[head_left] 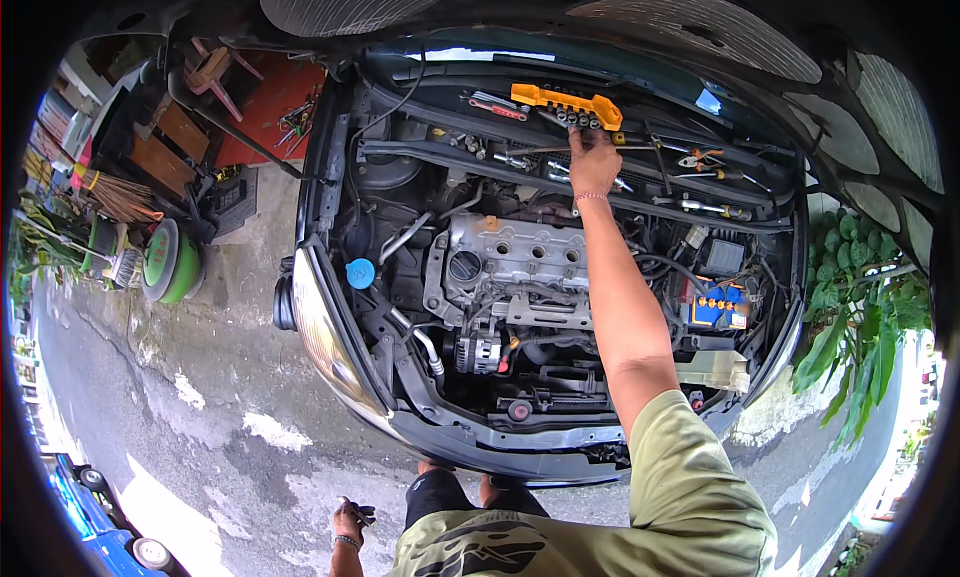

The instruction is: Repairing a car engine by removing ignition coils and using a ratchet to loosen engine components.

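Observation:
My right hand (594, 159) reaches over the engine to an orange socket holder (566, 98) at the back of the engine bay. Its fingers are closed at the row of metal sockets (590, 121) along the holder's near side and seem to pinch one. Down by my left side, my left hand (349, 521) is closed around something small, dark and partly shiny that I cannot make out. Below my right forearm lies the engine's silver valve cover (520, 247), with round holes along its middle and a black oil cap (464, 266).
Beside the holder lie a red-handled wrench set (497, 106), orange-handled pliers (700, 160), a ratchet (715, 209) and screwdrivers. The raised hood hangs overhead, its prop rod (240, 132) at left. A blue reservoir cap (360, 273) and a battery (720, 305) flank the engine.

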`<action>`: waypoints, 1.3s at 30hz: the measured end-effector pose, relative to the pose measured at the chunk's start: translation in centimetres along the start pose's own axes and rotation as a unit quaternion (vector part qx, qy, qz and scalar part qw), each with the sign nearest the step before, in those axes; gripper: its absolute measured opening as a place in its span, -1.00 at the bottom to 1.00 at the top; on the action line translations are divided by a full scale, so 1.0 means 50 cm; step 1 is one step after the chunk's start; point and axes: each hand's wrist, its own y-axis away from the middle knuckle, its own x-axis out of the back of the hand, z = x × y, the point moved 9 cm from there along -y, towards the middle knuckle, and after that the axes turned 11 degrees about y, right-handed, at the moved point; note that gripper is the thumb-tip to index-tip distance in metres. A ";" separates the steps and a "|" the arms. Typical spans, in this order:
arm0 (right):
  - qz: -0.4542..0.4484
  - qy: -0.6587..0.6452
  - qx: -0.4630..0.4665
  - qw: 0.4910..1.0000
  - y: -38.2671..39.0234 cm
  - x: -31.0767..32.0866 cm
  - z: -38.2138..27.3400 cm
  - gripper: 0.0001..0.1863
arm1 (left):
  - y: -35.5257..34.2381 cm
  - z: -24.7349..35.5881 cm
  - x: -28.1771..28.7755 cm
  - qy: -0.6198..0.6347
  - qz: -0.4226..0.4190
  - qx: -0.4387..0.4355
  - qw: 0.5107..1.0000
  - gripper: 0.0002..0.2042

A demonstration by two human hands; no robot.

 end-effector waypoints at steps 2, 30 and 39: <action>0.006 -0.090 -0.036 0.995 0.001 0.000 0.010 -0.69 | 0.002 0.006 0.007 -0.015 -0.007 -0.011 1.000 -0.59; -0.125 -0.585 -0.187 0.779 0.496 0.644 -0.042 -0.82 | 0.663 0.378 -0.875 0.302 -0.534 -0.004 0.790 -0.68; -0.118 -0.549 -0.098 0.822 0.577 0.789 -0.018 -0.76 | 0.781 0.311 -0.874 0.255 -0.557 -0.041 0.790 -0.73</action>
